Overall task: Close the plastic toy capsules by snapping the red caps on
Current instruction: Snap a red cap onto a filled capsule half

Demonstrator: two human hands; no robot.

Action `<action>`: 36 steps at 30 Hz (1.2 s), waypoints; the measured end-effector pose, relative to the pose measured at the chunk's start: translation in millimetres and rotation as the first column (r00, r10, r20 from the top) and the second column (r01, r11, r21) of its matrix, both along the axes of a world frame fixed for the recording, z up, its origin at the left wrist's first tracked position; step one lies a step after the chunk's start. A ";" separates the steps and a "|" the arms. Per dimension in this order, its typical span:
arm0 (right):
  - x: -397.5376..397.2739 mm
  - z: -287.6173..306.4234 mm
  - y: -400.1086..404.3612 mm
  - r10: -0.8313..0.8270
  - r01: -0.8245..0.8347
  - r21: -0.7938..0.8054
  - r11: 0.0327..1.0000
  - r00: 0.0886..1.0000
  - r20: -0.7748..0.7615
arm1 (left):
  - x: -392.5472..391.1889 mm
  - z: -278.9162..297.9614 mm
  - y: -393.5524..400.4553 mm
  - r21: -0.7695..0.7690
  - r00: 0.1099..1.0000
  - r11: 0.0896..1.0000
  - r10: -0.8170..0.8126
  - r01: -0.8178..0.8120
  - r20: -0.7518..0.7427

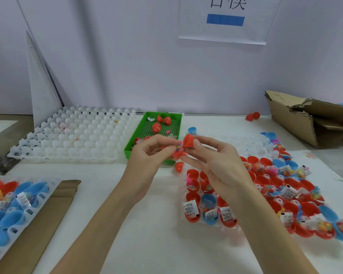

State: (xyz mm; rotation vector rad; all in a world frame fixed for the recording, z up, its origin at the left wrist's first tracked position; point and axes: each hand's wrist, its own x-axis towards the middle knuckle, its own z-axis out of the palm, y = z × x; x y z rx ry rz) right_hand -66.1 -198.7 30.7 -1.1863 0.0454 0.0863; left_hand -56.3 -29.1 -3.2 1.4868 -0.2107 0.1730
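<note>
Holding a red cap [189,142] pinched in the right hand [214,165] at frame centre, mouth tilted toward the red capsule base [177,153] gripped by the left hand's [152,153] fingertips; hands nearly touching, cap not yet seated. Toy packet [179,145] sticks up out of the base, so the likely failure is the wrap catching in the rim and blocking the snap. Tilted cap could seat crooked or pop off toward the green tray [139,135] just behind.
</note>
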 end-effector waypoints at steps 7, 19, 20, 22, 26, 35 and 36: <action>3.2 -3.9 2.3 -0.072 0.079 -0.123 0.989 0.996 0.058 | -4.0 0.5 -2.8 0.066 1.000 0.998 0.002 -0.004 0.026; 2.3 -10.7 4.7 0.022 0.041 -0.291 0.956 0.977 0.211 | -1.0 1.2 1.2 0.072 0.996 0.996 0.052 -0.046 -0.079; 2.9 -10.6 4.0 0.024 0.046 -0.307 0.950 0.975 0.220 | -1.5 1.8 2.5 0.085 0.997 0.996 0.021 -0.015 -0.076; 3.9 -9.8 2.3 0.040 0.044 -0.336 0.941 0.971 0.237 | -2.3 3.6 5.0 0.101 0.998 0.995 -0.015 0.021 -0.061; 5.6 -9.1 1.3 0.073 0.077 -0.437 0.896 0.946 0.316 | -4.0 5.9 5.8 0.086 0.999 0.996 -0.034 0.036 -0.026; 8.5 -18.2 7.2 0.122 0.174 -0.557 0.812 0.883 0.453 | -4.1 5.8 1.4 -0.105 0.985 0.991 0.060 -0.078 -0.162; 8.7 -18.8 8.1 0.124 0.183 -0.566 0.804 0.879 0.460 | -3.5 5.8 1.9 -0.130 0.981 0.987 0.066 -0.091 -0.183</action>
